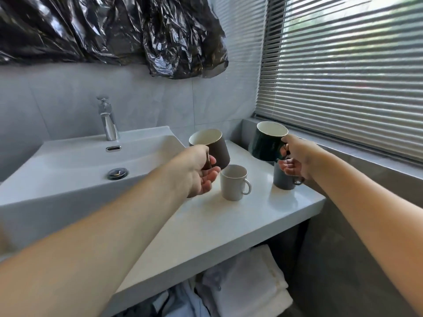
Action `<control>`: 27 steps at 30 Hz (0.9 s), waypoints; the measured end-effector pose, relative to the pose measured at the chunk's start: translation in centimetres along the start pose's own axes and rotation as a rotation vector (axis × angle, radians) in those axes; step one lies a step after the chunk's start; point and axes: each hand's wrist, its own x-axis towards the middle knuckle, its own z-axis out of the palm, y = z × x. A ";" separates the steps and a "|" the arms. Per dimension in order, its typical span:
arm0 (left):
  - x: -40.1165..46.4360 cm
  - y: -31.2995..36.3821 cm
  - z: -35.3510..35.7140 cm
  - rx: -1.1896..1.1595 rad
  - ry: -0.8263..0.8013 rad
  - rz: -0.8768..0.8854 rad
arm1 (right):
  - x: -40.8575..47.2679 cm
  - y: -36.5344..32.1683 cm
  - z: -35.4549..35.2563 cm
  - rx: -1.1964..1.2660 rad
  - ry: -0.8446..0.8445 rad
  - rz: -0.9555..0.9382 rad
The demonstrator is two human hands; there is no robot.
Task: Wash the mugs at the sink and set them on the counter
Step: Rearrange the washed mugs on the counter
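White rectangular ceramic sink (75, 156) sitting at left. Left hand (198, 170), arm outstretched, is pinching the handle of a dark brown ceramic mug (212, 147), tilted, lifted over the white counter (229, 216). Right hand (295, 161) is gripping a dark green mug (266, 143) aloft.

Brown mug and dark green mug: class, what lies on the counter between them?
In the head view, between the brown mug and dark green mug, only bare white counter; the white mug stands nearer the camera.
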 end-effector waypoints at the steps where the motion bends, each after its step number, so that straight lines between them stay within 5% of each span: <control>1: 0.4 1.1 -0.2 0.008 -0.003 0.020 | 0.1 -0.8 0.5 0.045 -0.011 -0.010; 9: 10.2 7.0 -1.4 0.000 0.039 0.069 | 8.1 -4.2 7.6 0.157 -0.126 0.003; 27: 22.5 19.9 -0.8 -0.134 0.275 -0.260 | 20.8 -16.3 15.1 -0.026 -0.276 0.322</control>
